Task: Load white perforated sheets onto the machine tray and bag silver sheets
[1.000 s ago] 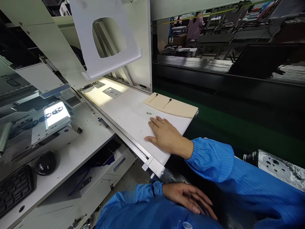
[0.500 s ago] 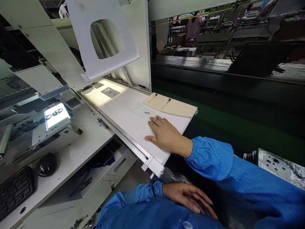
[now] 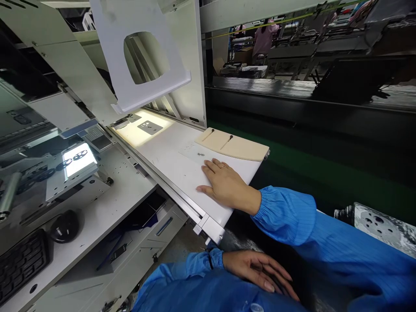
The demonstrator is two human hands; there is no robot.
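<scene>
My right hand [image 3: 224, 184] lies palm down on the white belt [image 3: 172, 151], fingers stretched out and slightly spread. Just beyond its fingertips is a thin, pale, see-through sheet [image 3: 191, 150] with a small dark marking. A cream-coloured guide plate [image 3: 237, 145], fixed with two black screws, borders the belt's far side. In front of my body rests my left hand [image 3: 258, 271], fingers extended and loosely apart, holding nothing. Farther up the belt, under bright light, lies a grey plate [image 3: 150, 127] with holes; another grey plate [image 3: 134, 118] behind it is partly hidden by the machine.
A white bracket [image 3: 147, 93] with a large cut-out hangs over the belt. At left are a lit screen [image 3: 78, 158], a black mouse [image 3: 65, 226] and a keyboard [image 3: 24, 266] on a worktop. Lower right shows a black-and-white panel [image 3: 380, 223]. A person in pink [image 3: 264, 39] is far off.
The camera view has shifted very slightly. Both hands stay in practically the same place and pose.
</scene>
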